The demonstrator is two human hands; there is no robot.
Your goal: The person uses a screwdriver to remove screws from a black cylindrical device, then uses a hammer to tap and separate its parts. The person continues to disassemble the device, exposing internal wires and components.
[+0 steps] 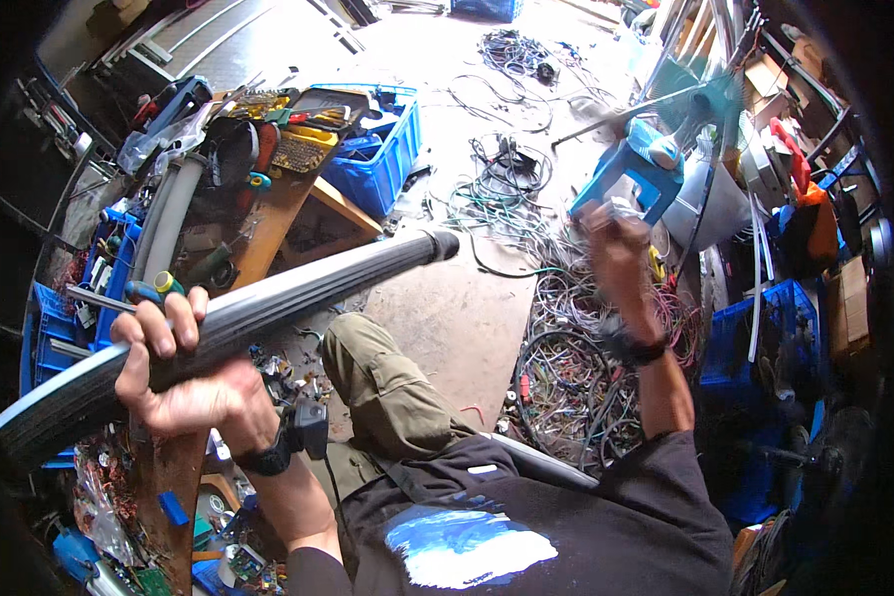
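My left hand (194, 363) is wrapped around a long ribbed tube (298, 298), dark with a silvery upper face and a black cap at its far end. The tube slants up from the lower left across my lap. Just beyond those fingertips is a screwdriver (164, 283) with a yellow-and-teal handle; whether the hand touches it I cannot tell. My right hand (616, 238) is raised at the right, curled and blurred. It overlaps the lower edge of a blue plastic frame (656, 189); what its fingers hold is unclear.
A wooden bench (258, 233) carries gloves, tools and grey pipes at the left. Beside it stands a blue crate (392, 149). Tangled cables (576, 348) cover the floor to the right, near a blue bin (755, 343). A teal bladed part (710, 99) is at the upper right.
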